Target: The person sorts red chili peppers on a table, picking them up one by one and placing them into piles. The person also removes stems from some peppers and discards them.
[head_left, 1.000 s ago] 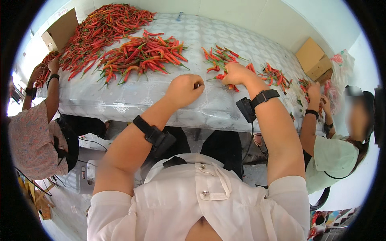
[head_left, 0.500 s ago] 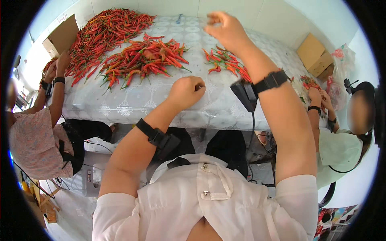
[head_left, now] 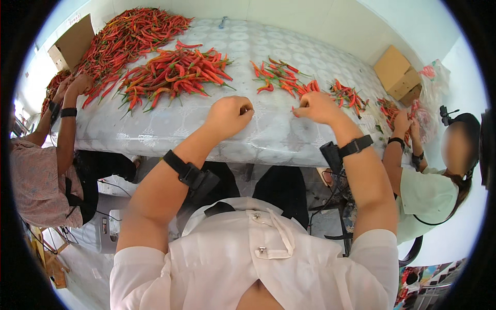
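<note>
My left hand (head_left: pixel 230 117) is closed just above the table near its front edge, thumb and fingers curled together; what they hold, if anything, is hidden. To its left lies a heap of red chili peppers (head_left: pixel 173 75) with green stems. My right hand (head_left: pixel 318 107) is pinched shut, and a small red chili pepper (head_left: pixel 295 111) shows at its fingertips. Just beyond that hand lies a smaller, looser group of chili peppers (head_left: pixel 281 75), and another small group (head_left: pixel 349 97) lies to its right.
A large chili mound (head_left: pixel 137 39) rises at the back left beside a cardboard box (head_left: pixel 75 41). Another cardboard box (head_left: pixel 395 72) and a clear plastic bag (head_left: pixel 434 88) are at the right. Co-workers' hands (head_left: pixel 72 88) work at the left, others (head_left: pixel 405 124) at the right.
My right hand has come down and nearer from above the far table to beside the small chili group, a red chili now at its fingertips. My left hand stays closed near the front edge.
</note>
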Tool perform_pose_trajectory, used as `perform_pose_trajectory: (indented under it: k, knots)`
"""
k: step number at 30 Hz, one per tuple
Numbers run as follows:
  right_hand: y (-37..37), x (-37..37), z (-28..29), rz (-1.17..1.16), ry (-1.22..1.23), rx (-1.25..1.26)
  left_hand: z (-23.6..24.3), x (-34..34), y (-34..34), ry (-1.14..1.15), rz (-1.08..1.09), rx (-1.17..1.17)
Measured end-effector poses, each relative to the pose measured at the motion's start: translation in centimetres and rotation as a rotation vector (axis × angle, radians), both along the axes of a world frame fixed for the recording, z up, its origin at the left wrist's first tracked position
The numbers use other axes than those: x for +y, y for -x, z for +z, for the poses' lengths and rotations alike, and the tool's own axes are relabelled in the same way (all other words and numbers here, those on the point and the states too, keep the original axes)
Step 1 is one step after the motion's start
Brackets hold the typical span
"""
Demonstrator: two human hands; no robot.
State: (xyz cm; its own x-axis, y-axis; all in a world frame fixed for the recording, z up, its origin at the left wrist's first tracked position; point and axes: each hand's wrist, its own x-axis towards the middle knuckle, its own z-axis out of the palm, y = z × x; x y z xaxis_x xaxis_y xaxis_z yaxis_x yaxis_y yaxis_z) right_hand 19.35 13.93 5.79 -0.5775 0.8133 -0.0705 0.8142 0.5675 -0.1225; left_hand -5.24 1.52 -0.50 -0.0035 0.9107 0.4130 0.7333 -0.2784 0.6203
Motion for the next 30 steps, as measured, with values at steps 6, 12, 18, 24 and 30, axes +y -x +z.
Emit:
perform_pose_trajectory:
  k: [6,12,18,24,30]
  knots:
    - [1.3,-0.7,-0.8,0.036,0.006,-0.090,0.2,0.0,-0.1,-0.004,-0.013,-0.011]
    - [3.1,-0.3,1.2,0.099,0.044,-0.279,0.4,-0.1,-0.2,0.006,-0.010,0.006]
    - [6.4,1.5,4.6,0.070,0.350,0.928,0.1,-0.1,0.0,-0.025,-0.018,-0.002]
    - [6.7,2.8,1.5,0.063,-0.191,0.292,0.4,-0.4,0.0,0.005,-0.006,0.019]
    - [5.8,5.4,-4.3,0.343,-0.216,0.034,0.5,-0.2,-0.2,0.014,-0.013,0.012]
